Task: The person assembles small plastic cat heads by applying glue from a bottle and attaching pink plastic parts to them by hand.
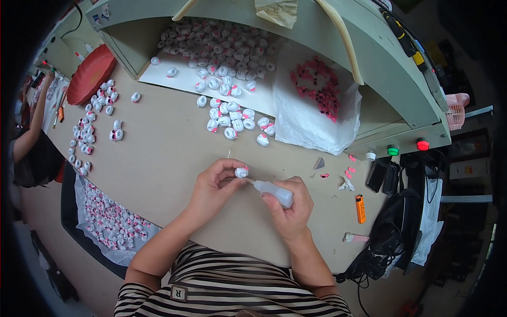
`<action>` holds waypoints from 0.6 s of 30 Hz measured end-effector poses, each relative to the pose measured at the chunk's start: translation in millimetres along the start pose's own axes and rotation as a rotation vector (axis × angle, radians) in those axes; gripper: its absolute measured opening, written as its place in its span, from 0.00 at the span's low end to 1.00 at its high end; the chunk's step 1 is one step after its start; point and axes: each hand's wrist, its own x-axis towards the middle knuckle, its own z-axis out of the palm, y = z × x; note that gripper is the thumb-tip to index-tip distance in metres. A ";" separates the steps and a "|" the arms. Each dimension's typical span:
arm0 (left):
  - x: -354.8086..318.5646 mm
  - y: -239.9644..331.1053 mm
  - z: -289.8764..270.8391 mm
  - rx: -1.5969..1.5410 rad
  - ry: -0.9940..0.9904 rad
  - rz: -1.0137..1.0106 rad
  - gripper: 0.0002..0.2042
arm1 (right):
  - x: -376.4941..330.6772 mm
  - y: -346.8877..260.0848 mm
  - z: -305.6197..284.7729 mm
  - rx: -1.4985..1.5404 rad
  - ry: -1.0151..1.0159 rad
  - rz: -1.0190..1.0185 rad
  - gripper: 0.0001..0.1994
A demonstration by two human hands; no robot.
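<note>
Between the thumb and fingers of my left hand [217,181] is a small rounded white piece with pink bits [241,172]. My right hand [293,207] grips a translucent squeeze bottle [273,193], tilted so that its thin nozzle points left at the white piece. The nozzle tip is at or very close to the piece's lower edge; whether they touch I cannot tell. Beyond my hands, a cluster of similar white and pink pieces [231,117] lies on the table. Small pink pieces [317,87] rest on a white plastic sheet [309,132] at the far right.
Many more white pieces fill the shelf [153,76]. Others stand in rows at left, near a red dish [91,74]. A lined bin [113,219] holds more. To the right are an orange lighter [360,208], dark phones [377,174] and cables. Another person's arm [33,119] shows far left.
</note>
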 end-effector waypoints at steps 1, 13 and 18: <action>0.1 -0.7 0.0 -0.013 0.016 0.018 0.13 | 0.2 -0.1 -0.8 0.009 -0.012 0.006 0.16; 1.5 1.2 1.1 -0.085 0.032 0.038 0.14 | 0.8 2.7 -3.7 0.044 0.051 0.011 0.15; 1.0 0.6 -0.2 -0.098 0.018 0.031 0.14 | 0.2 2.2 -1.9 0.036 0.048 0.012 0.15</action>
